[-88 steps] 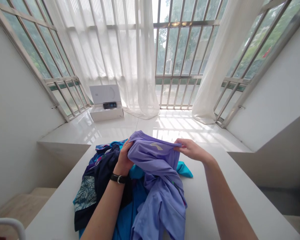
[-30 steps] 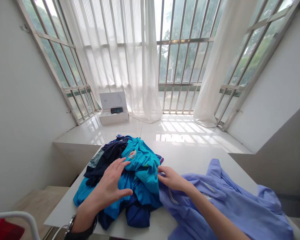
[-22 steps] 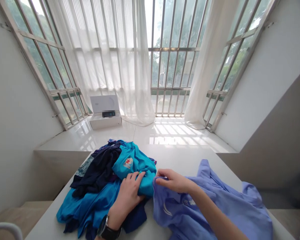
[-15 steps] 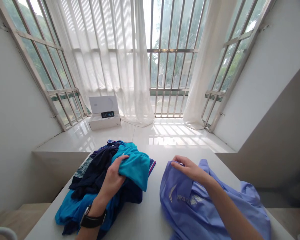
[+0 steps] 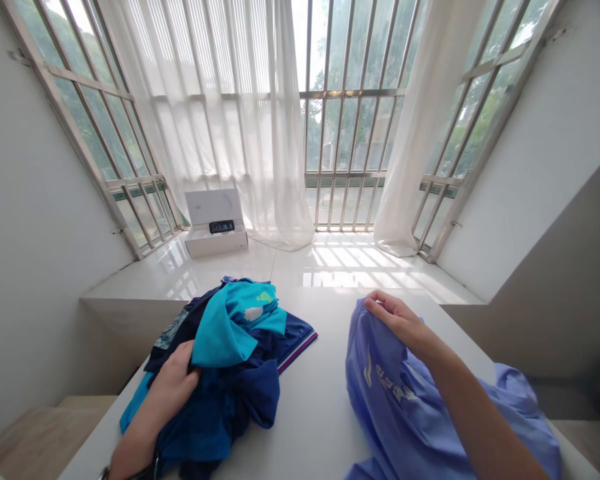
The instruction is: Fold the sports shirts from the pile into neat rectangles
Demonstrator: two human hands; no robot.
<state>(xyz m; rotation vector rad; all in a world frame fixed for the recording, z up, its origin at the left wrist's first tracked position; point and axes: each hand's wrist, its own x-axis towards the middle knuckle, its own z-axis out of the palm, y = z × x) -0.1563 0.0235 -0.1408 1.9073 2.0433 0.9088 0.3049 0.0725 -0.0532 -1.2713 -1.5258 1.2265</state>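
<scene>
My right hand (image 5: 399, 319) pinches the upper edge of a periwinkle shirt (image 5: 380, 407) with pale printed lettering, lifting that part off the table. The rest of the shirt spreads to the right beneath my forearm. On the left, my left hand (image 5: 179, 373) is closed on the lower left edge of a turquoise garment (image 5: 225, 333), its fingertips partly hidden by the cloth. A yellow logo and a white patch show on the turquoise fabric. It lies on a heap of dark blue clothes (image 5: 253, 393), one with a striped red and white edge.
The clothes rest on a white table (image 5: 310, 427). Beyond it, a tiled window ledge (image 5: 285, 267) carries an open white box (image 5: 217, 241) with a dark device (image 5: 222, 227) on it. White curtains (image 5: 275, 167) hang before barred windows.
My left hand has moved left and toward me, folding the turquoise garment over and baring its logo and the striped edge. My right hand has raised the periwinkle shirt's edge and shifted right.
</scene>
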